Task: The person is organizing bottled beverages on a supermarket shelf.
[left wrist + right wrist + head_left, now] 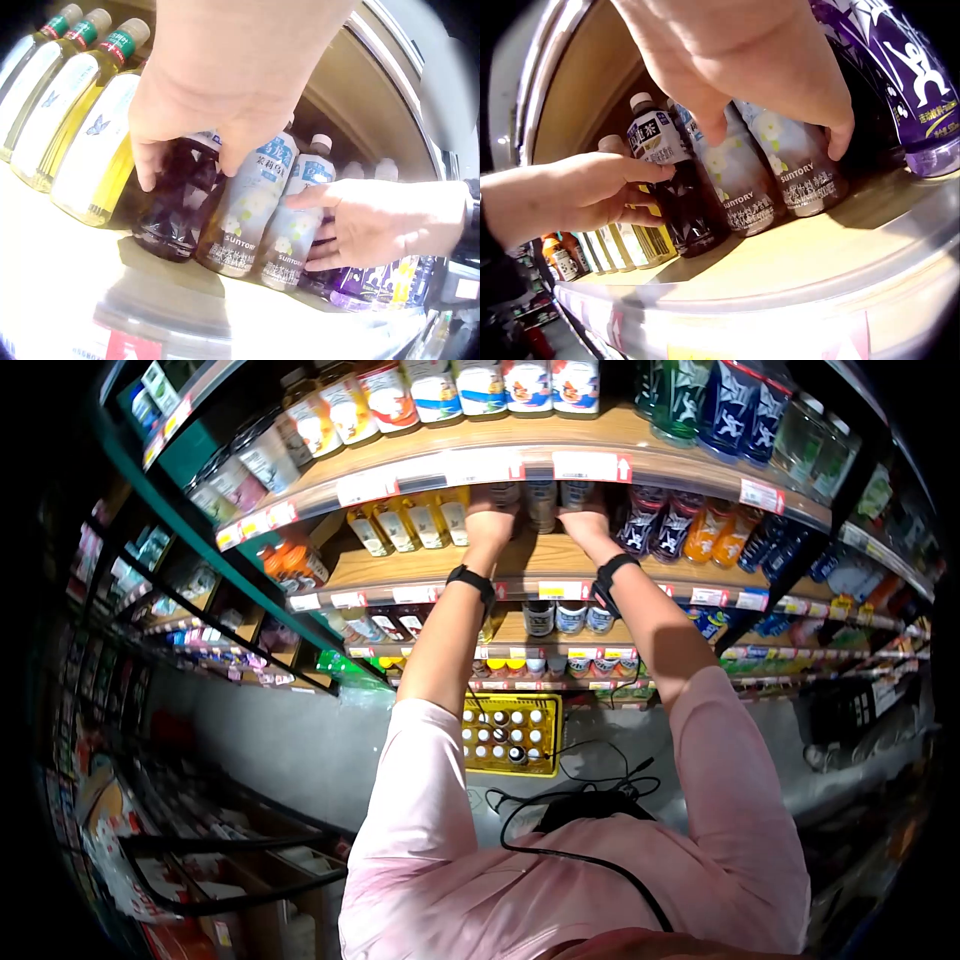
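Note:
My left hand [490, 528] reaches onto the middle shelf and grips a dark tea bottle [176, 206], thumb on one side and fingers on the other. The bottle has a white cap and a black-and-white label. My right hand [588, 525] holds the right-hand pale blue jasmine oolong tea bottle [801, 176], its fingers around the label. Another jasmine oolong tea bottle [241, 214] stands between the two held bottles. All three stand upright side by side near the shelf's front edge. In the head view the upper shelf hides their tops.
Yellow drink bottles [425, 520] stand left of my hands, purple drink bottles [930, 97] to the right. The upper shelf edge [430, 478] overhangs my hands. On the floor sits a yellow crate [556, 705] of white-capped bottles, with a black cable [590, 745] beside it.

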{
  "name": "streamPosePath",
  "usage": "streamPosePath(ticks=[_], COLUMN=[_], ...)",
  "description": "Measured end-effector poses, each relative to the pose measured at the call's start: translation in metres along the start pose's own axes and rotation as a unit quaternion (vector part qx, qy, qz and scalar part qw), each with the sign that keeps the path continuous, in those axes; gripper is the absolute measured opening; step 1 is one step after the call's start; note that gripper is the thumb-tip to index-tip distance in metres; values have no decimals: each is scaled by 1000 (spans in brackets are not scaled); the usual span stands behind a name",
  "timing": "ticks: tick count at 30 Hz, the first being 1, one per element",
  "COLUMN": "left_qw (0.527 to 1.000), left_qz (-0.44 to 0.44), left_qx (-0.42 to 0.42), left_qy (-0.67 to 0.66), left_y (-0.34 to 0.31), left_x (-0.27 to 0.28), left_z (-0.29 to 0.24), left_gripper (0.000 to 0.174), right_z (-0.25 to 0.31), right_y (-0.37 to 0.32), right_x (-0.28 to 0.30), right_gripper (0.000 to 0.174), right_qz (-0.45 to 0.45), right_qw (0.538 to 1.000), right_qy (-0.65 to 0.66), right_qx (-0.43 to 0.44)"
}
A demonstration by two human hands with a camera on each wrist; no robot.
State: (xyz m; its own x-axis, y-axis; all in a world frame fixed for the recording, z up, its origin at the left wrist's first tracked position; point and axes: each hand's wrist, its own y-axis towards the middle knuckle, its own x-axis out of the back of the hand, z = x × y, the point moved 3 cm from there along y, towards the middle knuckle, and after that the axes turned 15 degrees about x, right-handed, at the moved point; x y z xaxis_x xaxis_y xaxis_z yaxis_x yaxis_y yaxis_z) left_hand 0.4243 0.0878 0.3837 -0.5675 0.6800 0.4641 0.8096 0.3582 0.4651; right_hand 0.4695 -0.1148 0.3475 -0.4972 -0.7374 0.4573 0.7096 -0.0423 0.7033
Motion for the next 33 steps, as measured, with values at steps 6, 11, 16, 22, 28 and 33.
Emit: streamPosePath(ticks=[6, 11, 16, 22, 28, 33], left_qw=[999, 997, 998, 996, 997, 997], left_qz=[5, 65, 29, 76, 47, 67], left_qx=[31, 46, -42, 8, 62, 33], left_qy=[-12, 16, -27, -47, 10, -7], left_y=[-6, -2, 0, -1, -10, -7], left_x=[5, 5, -3, -2, 2, 3], left_z=[-4, -4, 1, -2, -16, -10], left_gripper=[69, 76, 71, 70, 66, 65], right_z=[3, 10, 5, 7, 3, -12], right_y=[3, 3, 7, 10, 7, 5], right_x=[12, 29, 18, 20, 19, 6], right_gripper=[95, 88, 90, 98, 96, 94], right_qz=[19, 46, 17, 68, 68, 80], right_qw=[1000, 999, 999, 997, 996, 995], right_qy=[-1, 16, -37, 23, -5, 46], right_qx=[-17, -7, 9, -40, -54, -36])
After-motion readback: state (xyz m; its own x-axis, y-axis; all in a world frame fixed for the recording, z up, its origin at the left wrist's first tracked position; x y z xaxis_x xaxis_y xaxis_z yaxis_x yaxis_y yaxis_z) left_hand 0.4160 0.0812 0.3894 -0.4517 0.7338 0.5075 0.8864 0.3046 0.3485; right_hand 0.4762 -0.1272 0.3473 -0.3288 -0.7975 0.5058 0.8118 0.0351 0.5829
